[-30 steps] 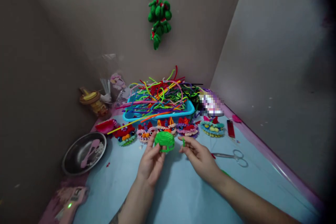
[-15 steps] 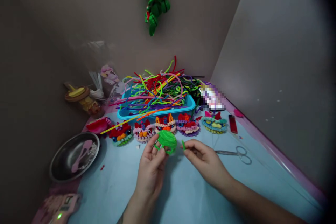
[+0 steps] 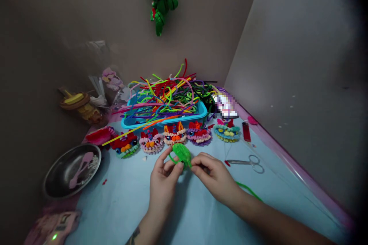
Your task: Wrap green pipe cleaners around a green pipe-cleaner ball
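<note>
My left hand (image 3: 166, 172) is closed on a rounded, bright green pipe-cleaner piece (image 3: 181, 154), its thumb below and fingers behind. A thin green loop shows near the left fingertips. At the lower right edge of the piece, my right hand (image 3: 211, 172) pinches a green pipe cleaner (image 3: 249, 189), most of it hidden by the hand; a length of it shows past the right wrist. Behind the hands stands a row of several colourful pipe-cleaner animal heads (image 3: 151, 142).
A blue basket (image 3: 163, 122) heaped with loose pipe cleaners is at the back. Scissors (image 3: 244, 162) and a red lighter-like object (image 3: 246, 132) lie right. On the left are a metal bowl (image 3: 54, 176) with a pink scoop and a pink device (image 3: 51, 227) with a green light.
My right hand has moved in, bringing the green pipe cleaner from a small gap against the piece. The piece has turned to look narrower. The view has shifted, so the surroundings sit further left.
</note>
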The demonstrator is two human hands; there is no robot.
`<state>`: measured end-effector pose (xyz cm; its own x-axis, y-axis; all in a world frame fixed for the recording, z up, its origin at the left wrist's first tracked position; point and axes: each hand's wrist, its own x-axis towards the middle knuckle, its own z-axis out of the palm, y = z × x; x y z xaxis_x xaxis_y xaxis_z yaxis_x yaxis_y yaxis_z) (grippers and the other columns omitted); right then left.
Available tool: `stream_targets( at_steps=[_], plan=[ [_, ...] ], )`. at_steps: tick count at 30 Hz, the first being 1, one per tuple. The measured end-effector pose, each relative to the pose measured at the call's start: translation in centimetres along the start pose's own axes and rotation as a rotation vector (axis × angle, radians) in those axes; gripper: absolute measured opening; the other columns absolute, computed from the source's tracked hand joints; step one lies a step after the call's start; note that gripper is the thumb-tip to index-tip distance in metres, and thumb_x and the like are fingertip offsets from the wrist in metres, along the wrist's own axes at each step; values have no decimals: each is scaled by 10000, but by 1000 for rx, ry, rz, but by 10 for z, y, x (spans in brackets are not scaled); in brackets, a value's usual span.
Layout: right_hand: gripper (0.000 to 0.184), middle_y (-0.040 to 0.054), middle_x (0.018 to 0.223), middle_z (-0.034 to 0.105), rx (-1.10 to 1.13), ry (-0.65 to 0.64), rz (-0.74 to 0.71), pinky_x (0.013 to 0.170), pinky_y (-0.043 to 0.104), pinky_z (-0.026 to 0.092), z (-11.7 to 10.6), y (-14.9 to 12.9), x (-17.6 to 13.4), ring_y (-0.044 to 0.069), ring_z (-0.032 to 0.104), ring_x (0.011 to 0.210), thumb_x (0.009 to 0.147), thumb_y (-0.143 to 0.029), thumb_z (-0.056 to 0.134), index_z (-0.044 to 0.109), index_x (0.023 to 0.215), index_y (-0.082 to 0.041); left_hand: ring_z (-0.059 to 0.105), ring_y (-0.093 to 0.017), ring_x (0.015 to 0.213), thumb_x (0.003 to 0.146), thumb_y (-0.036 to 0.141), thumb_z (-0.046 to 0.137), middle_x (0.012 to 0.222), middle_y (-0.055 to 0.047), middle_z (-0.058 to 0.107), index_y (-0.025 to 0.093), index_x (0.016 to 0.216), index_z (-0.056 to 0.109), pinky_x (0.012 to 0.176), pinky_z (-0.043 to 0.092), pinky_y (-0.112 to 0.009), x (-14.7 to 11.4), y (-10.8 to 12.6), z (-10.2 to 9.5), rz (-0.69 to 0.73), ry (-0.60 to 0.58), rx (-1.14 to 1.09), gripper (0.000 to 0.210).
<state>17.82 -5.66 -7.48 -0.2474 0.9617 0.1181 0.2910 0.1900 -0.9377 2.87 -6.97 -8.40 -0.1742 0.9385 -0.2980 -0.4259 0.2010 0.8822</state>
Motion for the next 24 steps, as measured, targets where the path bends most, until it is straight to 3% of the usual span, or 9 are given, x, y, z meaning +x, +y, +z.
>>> stream_targets(
  at_steps=[4,8,13,17,24],
  plan=[
    [88,-12,688,525,64,-35,101,579,234,367,4,1,-2,124,486,638,813,-224,551,585,746,-178,678,-156,846,658,238,781,874,-53,740,174,1252,520,812,493,-271,-1,-3,1,-10,-27,17,652],
    [139,-33,618,464,192,-100,217,544,230,336,7,3,-2,112,435,594,791,-259,550,539,682,-175,659,-133,803,680,231,754,772,-7,715,177,1342,462,780,481,-240,-3,-4,2,44,-9,124,726],
    [150,-37,614,457,298,-113,268,541,228,325,6,2,1,104,418,592,769,-268,556,517,654,-180,657,-151,880,723,246,708,803,-18,721,191,1402,397,799,477,-245,-5,-7,2,123,8,269,749],
    [168,-45,587,447,339,-122,299,524,223,304,3,1,3,92,395,567,744,-282,575,511,631,-175,674,-167,900,737,262,693,867,-42,741,203,1376,446,813,496,-254,-7,-10,-1,180,11,394,689],
    [105,-75,474,414,529,-114,509,419,212,181,2,-1,4,48,303,421,636,-250,561,517,581,-172,701,-162,839,769,239,663,834,-21,743,246,1341,498,715,530,-220,-8,-16,-8,477,-26,664,595]
  ],
)
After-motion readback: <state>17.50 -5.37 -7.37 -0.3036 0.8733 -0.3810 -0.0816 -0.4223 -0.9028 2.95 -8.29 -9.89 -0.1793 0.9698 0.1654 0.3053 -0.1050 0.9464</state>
